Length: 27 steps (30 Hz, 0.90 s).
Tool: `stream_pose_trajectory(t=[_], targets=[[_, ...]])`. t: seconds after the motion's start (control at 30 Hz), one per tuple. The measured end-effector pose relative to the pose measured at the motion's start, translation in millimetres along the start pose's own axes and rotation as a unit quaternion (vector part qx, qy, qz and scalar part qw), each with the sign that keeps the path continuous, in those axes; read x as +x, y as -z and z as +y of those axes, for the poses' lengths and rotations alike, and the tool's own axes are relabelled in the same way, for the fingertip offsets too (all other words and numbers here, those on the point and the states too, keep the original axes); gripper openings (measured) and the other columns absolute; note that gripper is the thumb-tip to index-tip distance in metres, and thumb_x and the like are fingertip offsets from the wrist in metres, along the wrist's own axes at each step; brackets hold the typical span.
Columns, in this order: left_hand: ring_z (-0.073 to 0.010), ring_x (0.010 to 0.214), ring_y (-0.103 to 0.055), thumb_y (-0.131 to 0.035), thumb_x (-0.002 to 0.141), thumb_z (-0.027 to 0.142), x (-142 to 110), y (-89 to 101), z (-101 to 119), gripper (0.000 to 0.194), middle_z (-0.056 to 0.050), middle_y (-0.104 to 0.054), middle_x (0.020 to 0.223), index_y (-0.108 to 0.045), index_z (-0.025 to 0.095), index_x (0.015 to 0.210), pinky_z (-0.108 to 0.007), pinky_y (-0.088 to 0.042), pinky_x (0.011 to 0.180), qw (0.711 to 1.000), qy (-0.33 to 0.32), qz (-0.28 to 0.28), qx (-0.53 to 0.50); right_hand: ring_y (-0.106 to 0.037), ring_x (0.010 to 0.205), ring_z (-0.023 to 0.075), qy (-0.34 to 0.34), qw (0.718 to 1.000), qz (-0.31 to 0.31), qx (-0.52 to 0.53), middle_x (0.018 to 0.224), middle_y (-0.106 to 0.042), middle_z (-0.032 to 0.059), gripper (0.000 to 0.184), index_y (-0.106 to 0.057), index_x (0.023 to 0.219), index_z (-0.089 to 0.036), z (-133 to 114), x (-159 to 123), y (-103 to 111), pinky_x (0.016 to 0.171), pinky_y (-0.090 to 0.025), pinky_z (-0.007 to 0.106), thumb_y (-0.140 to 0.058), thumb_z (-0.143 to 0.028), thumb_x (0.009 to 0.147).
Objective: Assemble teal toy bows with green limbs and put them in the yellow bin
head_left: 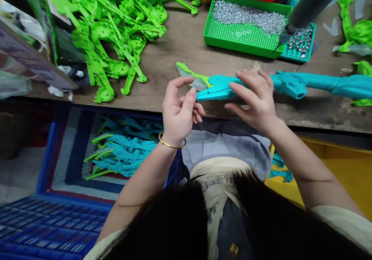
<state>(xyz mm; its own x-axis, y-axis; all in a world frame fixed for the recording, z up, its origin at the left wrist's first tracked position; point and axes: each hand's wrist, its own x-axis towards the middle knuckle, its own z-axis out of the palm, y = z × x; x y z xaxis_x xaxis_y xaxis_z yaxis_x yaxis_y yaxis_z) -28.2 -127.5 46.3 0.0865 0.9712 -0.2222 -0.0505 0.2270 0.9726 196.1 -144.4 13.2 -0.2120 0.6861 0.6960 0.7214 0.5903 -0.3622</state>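
Observation:
A long turquoise plastic piece (221,86), shaped like part of a toy gun, lies along the front edge of the workbench. A light green plastic strip (197,75) with a clear, film-like part sticks out from its left end. My left hand (180,109) is closed at the narrow left tip, thumb and forefinger against it. Over the middle of the piece curves my right hand (257,99), its fingertips on the top and its thumb toward the near side. The palm hides part of the piece, which seems to run on to the right into more turquoise plastic (334,85).
Light green plastic parts (116,31) are heaped at the back left. A green tray (244,45) holds small silvery metal pieces, beside a teal tray (300,43). A dark post (314,4) slants behind. Below the bench, a blue crate (46,167) contains turquoise pieces.

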Motion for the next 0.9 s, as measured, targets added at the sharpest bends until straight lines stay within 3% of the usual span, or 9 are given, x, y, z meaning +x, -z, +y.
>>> stream_pose_trajectory(t=[0.07, 0.23, 0.37, 0.47, 0.73, 0.9], targets=[[-0.0068, 0.046, -0.057, -0.062, 0.091, 0.043, -3, -4.1, 11, 0.040, 0.004, -0.060, 0.064, -0.051, 0.026, 0.126, -0.013, -0.037, 0.042, 0.999, -0.033, 0.004, 0.018, -0.065, 0.113, 0.0265, 0.028, 0.999, -0.019, 0.032, 0.123, -0.069, 0.0027, 0.037, -0.062, 0.120, -0.035, 5, 5, -8, 0.097, -0.051, 0.051, -0.069, -0.038, 0.083], [-0.0060, 0.040, -0.052, -0.058, 0.093, 0.044, -5, -9.4, 20, 0.027, 0.006, -0.055, 0.054, -0.061, 0.025, 0.113, -0.014, -0.036, 0.039, 0.991, -0.117, -0.001, 0.068, -0.068, 0.102, 0.0225, 0.083, 0.989, 0.049, 0.108, 0.114, -0.074, 0.0030, 0.040, -0.062, 0.123, -0.033, 14, 26, -9, 0.083, -0.057, 0.044, -0.069, -0.029, 0.083], [-0.0062, 0.039, -0.052, -0.057, 0.094, 0.044, -1, -7.3, 23, 0.025, 0.005, -0.058, 0.053, -0.067, 0.024, 0.103, -0.016, -0.038, 0.038, 0.986, -0.142, -0.012, 0.088, -0.069, 0.098, 0.0209, 0.089, 0.988, 0.054, 0.118, 0.108, -0.075, 0.0031, 0.037, -0.065, 0.117, -0.031, 9, 33, -5, 0.080, -0.057, 0.040, -0.072, -0.029, 0.081], [-0.0077, 0.044, -0.057, -0.067, 0.087, 0.041, 2, -5.3, 27, 0.026, 0.004, -0.064, 0.059, -0.066, 0.021, 0.104, -0.017, -0.046, 0.043, 0.984, -0.145, -0.052, 0.092, -0.069, 0.098, 0.0205, 0.075, 0.989, 0.041, 0.119, 0.108, -0.075, 0.0041, 0.034, -0.065, 0.115, -0.028, 7, 37, -2, 0.082, -0.056, 0.039, -0.072, -0.030, 0.082], [-0.0140, 0.052, -0.067, -0.073, 0.082, 0.038, 14, -2.3, 19, 0.033, 0.001, -0.071, 0.066, -0.063, 0.018, 0.106, -0.023, -0.057, 0.048, 0.983, -0.153, -0.081, 0.063, -0.060, 0.120, 0.0289, -0.062, 0.993, -0.074, 0.075, 0.130, -0.065, 0.0116, 0.061, -0.053, 0.134, -0.022, 1, 38, 11, 0.100, -0.049, 0.047, -0.065, -0.053, 0.083], [-0.0138, 0.058, -0.070, -0.073, 0.082, 0.032, 6, 2.0, 13, 0.028, 0.000, -0.071, 0.078, -0.066, 0.019, 0.105, -0.025, -0.059, 0.054, 0.978, -0.174, -0.086, 0.072, -0.055, 0.124, 0.0356, -0.073, 0.973, -0.206, -0.079, 0.136, -0.058, 0.0182, 0.068, -0.043, 0.141, -0.014, -1, 39, 22, 0.101, -0.045, 0.052, -0.067, -0.038, 0.082]])
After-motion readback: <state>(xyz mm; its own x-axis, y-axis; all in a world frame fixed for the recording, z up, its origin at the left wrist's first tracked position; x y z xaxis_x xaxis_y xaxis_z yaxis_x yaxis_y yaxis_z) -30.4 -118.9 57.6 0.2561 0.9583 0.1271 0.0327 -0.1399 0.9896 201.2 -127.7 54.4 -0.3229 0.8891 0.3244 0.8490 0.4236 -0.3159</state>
